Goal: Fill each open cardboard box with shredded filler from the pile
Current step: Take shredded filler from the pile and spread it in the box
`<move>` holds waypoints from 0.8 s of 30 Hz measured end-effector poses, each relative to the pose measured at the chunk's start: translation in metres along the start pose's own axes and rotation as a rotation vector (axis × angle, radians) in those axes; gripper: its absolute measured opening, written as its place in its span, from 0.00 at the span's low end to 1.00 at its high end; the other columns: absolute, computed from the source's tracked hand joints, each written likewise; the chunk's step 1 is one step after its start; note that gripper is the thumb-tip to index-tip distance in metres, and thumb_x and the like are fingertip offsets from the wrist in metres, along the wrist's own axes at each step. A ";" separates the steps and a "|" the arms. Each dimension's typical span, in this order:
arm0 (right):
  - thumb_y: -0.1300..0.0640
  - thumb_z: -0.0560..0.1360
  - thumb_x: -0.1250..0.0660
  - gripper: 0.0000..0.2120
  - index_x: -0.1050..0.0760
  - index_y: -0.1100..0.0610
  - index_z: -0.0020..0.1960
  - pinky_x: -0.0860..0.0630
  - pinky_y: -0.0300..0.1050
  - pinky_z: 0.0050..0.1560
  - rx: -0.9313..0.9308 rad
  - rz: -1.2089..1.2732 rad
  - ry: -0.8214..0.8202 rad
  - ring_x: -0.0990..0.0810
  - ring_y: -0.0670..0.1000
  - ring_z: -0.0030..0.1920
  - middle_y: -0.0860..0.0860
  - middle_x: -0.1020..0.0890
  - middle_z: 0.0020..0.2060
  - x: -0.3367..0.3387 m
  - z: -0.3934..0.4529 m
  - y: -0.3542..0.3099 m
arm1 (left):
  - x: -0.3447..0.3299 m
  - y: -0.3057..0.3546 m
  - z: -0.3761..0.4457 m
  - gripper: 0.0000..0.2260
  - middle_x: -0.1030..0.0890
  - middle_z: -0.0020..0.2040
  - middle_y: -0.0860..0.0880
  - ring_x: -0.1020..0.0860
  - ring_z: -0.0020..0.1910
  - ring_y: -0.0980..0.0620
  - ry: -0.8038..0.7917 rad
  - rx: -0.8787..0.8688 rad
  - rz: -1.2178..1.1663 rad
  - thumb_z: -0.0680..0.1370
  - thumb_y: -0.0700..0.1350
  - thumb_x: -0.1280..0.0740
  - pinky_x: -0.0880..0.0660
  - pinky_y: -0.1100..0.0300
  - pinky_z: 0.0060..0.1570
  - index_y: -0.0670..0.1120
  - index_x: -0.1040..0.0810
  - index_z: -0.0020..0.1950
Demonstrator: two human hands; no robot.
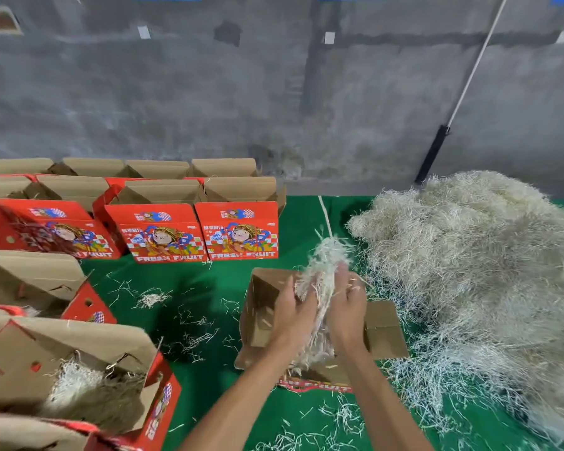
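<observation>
A big pile of pale shredded filler (476, 275) covers the right side of the green table. In front of me stands an open cardboard box (264, 307) with its flaps spread. Above its opening, my left hand (293, 307) and my right hand (347, 307) grip one bundle of filler (323, 271) between them, fingers curled round it. The bundle's lower end hangs into the box. At the lower left another open red box (88, 382) holds filler.
Several red "Fresh Fruit" boxes (238, 232) stand open in rows at the back left, against a grey concrete wall. Loose shreds (150, 299) litter the green tablecloth (209, 288). A white pole with a black handle (437, 151) leans behind the pile.
</observation>
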State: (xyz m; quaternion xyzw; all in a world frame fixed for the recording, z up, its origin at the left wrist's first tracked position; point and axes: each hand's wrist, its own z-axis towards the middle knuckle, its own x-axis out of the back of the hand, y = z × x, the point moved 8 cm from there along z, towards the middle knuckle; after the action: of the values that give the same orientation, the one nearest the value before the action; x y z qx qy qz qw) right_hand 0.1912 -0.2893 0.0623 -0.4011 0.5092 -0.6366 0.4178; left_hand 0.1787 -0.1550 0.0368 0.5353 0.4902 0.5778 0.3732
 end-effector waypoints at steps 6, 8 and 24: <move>0.40 0.79 0.37 0.20 0.33 0.50 0.34 0.34 0.40 0.21 -0.082 -0.150 -0.069 0.35 0.45 0.19 0.46 0.31 0.19 0.037 0.018 0.011 | 0.056 -0.006 0.025 0.27 0.22 0.44 0.56 0.26 0.43 0.56 0.280 0.242 -0.376 0.73 0.68 0.33 0.25 0.61 0.53 0.58 0.30 0.68; 0.42 0.80 0.37 0.19 0.32 0.52 0.35 0.20 0.48 0.30 -0.196 -0.002 -0.003 0.26 0.46 0.24 0.52 0.24 0.25 0.055 0.020 0.024 | 0.073 -0.013 0.036 0.37 0.26 0.45 0.54 0.27 0.42 0.57 0.351 0.351 -0.518 0.72 0.67 0.32 0.30 0.56 0.59 0.47 0.35 0.73; 0.40 0.83 0.46 0.23 0.29 0.56 0.40 0.30 0.47 0.23 -0.027 -0.035 0.183 0.35 0.47 0.27 0.51 0.32 0.26 0.064 0.022 -0.006 | 0.079 -0.024 0.018 0.26 0.28 0.48 0.70 0.25 0.50 0.61 0.036 0.203 -0.207 0.71 0.76 0.42 0.31 0.54 0.59 0.65 0.27 0.64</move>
State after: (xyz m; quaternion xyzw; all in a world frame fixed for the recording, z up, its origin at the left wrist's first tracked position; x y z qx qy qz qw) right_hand 0.1897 -0.3559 0.0767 -0.3556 0.5467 -0.6709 0.3528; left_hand 0.1830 -0.0709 0.0329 0.5065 0.6054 0.4932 0.3658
